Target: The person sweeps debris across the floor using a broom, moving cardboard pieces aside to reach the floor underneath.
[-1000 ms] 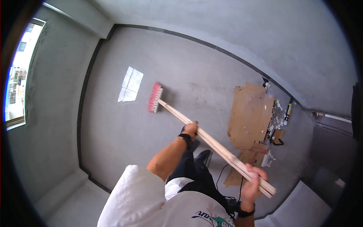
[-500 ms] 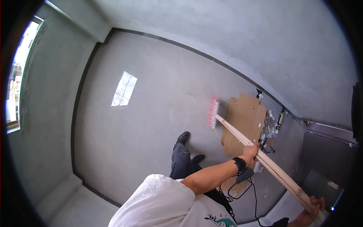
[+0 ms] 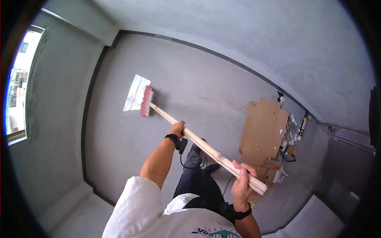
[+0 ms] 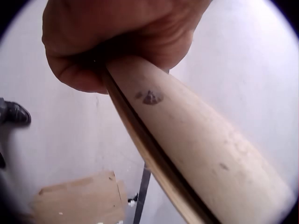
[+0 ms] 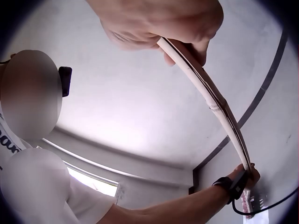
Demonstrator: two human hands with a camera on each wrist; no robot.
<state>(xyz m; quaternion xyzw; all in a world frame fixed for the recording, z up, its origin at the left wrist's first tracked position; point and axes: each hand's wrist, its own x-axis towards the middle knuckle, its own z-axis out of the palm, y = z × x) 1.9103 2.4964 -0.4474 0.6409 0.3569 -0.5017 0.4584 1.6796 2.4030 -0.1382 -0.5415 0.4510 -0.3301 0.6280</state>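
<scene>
Head view: a person stands on a bare grey floor (image 3: pixel 190 79) with a long-handled broom (image 3: pixel 180 127) held in both hands. The left hand (image 3: pixel 177 129) grips the wooden handle (image 3: pixel 206 148) about midway along, fingers curled fully round it. The left wrist view confirms a closed fist with no gap showing. The right hand (image 3: pixel 242 180) grips the handle just short of its upper end, thumb over the top and fingers wrapped beneath. The right wrist view shows the same closed hold.

The handle runs at a slant from the right hand, close to the body, down and away to the red bristle head (image 3: pixel 147 101). The head rests on the floor at the edge of a sunlit patch (image 3: pixel 135 89), well apart from the sheets of cardboard (image 3: pixel 264 129) and the white debris (image 3: pixel 291 127) along the wall on the person's right.

Assessment: the work in hand appears to be a sweeping stroke at full reach.
- The hands are well spaced, which suits control. The lower hand should steer and the upper hand should act as the pivot.
- The bristles ought to stay flat on the floor through the pull, so that dust is carried along and not skipped over.
- A stroke towards the debris would gather the dirt in one place.
- A cable (image 3: pixel 183 158) hangs from the left wrist close to the handle and should stay clear of it.
- The feet are near the line of the stroke and should not stand in it.
</scene>
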